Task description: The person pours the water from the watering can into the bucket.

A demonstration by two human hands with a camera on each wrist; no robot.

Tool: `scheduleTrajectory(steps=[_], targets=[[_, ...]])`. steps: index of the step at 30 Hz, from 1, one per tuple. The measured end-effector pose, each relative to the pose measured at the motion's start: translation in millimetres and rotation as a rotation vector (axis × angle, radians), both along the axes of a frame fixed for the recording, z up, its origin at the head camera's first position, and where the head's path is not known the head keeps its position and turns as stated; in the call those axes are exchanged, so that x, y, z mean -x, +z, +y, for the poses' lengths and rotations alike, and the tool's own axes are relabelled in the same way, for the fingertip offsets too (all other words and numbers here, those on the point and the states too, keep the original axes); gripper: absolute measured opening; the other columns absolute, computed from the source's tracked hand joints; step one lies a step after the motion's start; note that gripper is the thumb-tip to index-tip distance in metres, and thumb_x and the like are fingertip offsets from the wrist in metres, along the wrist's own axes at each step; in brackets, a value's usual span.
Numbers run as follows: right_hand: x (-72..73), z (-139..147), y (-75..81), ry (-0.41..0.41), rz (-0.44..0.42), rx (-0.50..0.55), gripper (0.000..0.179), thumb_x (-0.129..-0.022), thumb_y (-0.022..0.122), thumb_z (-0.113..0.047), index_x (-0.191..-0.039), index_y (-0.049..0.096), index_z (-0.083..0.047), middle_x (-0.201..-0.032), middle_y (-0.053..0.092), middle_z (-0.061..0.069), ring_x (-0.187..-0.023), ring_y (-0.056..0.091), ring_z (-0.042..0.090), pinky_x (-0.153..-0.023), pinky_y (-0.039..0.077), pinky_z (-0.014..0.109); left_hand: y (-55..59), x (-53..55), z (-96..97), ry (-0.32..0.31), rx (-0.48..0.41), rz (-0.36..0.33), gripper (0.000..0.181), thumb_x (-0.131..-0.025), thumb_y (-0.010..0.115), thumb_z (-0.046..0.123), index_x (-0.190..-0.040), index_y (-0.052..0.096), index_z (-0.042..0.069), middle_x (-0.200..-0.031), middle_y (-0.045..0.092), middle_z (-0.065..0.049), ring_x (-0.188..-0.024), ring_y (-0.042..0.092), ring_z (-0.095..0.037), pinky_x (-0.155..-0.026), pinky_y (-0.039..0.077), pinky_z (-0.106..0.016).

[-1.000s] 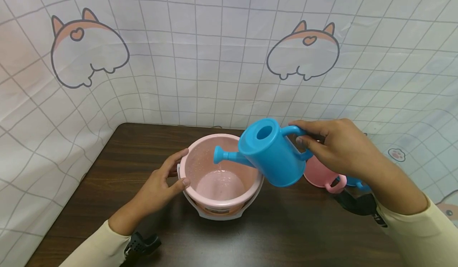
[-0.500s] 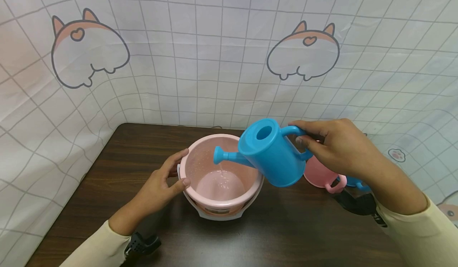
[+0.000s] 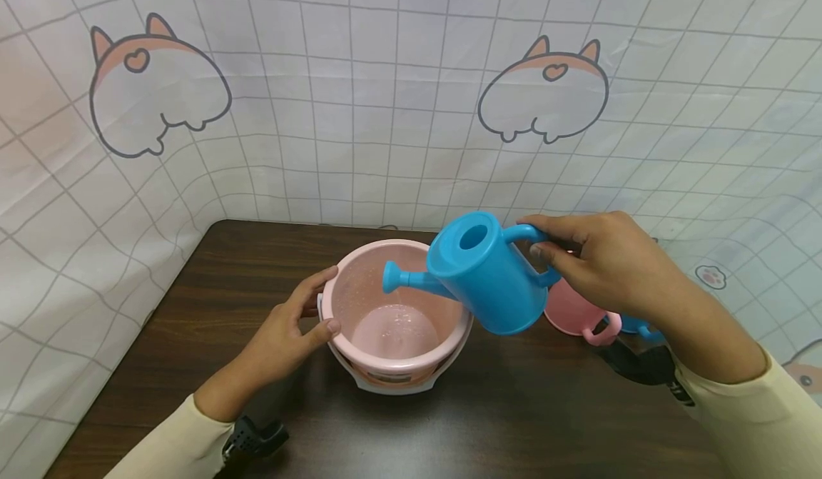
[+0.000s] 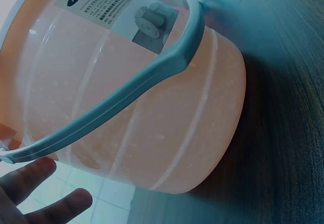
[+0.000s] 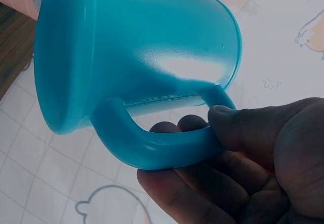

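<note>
A pink bucket [image 3: 379,362] with a pale handle [image 4: 116,102] hanging down its side stands on the dark wooden table. My left hand [image 3: 285,340] holds the bucket's left rim, its thumb over the edge. Two fingertips [image 4: 76,203] of it stretch below the handle in the left wrist view. Gripped by its handle, a blue watering can [image 3: 491,279] is in my right hand [image 3: 610,265], tilted left with its spout [image 3: 411,279] over the bucket's opening. A thin stream of water falls from the spout into the bucket, where water ripples at the bottom.
Behind the right hand, a pink watering can or cup [image 3: 571,311] with a looped handle sits on the table [image 3: 514,422]. A blue item [image 3: 636,328] is partly hidden beside it. A white gridded curtain [image 3: 385,108] hangs at the back and sides.
Both hands, the bucket and the watering can stay in nearly the same place. Water keeps running from the spout, and the ripples in the bucket shift.
</note>
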State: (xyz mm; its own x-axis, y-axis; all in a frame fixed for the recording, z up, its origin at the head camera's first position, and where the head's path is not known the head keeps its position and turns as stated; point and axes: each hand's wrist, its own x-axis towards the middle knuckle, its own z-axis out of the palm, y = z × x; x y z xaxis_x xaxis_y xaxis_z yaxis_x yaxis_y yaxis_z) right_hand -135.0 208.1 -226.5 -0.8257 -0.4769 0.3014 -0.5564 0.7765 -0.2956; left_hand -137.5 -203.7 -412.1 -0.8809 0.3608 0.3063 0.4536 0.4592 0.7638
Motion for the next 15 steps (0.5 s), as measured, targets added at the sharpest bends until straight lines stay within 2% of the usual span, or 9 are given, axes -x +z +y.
scheduleTrajectory(steps=[10,15], targets=[[-0.9,-1.4,0.1,-0.018,0.002,-0.017,0.04,-0.097,0.072,-0.011,-0.136,0.067,-0.009,-0.094,0.075,0.003,-0.06,0.056,0.012,-0.048,0.038,0.029,0.8,-0.8,0.2,0.0,-0.008,0.002,0.069,-0.098,0.067,0.035,-0.159,0.034,0.029,-0.125,0.069,-0.008,-0.114,0.065,-0.032,-0.091,0.048,-0.062],[-1.4,-1.6,0.3,-0.016,0.0,-0.012,0.04,-0.096,0.072,-0.009,-0.136,0.067,-0.008,-0.096,0.077,0.004,-0.064,0.06,0.012,-0.049,0.039,0.028,0.4,-0.8,0.4,0.001,-0.009,-0.004,0.069,-0.098,0.067,0.035,-0.159,0.034,0.029,-0.125,0.069,-0.008,-0.114,0.065,-0.033,-0.091,0.047,-0.062]])
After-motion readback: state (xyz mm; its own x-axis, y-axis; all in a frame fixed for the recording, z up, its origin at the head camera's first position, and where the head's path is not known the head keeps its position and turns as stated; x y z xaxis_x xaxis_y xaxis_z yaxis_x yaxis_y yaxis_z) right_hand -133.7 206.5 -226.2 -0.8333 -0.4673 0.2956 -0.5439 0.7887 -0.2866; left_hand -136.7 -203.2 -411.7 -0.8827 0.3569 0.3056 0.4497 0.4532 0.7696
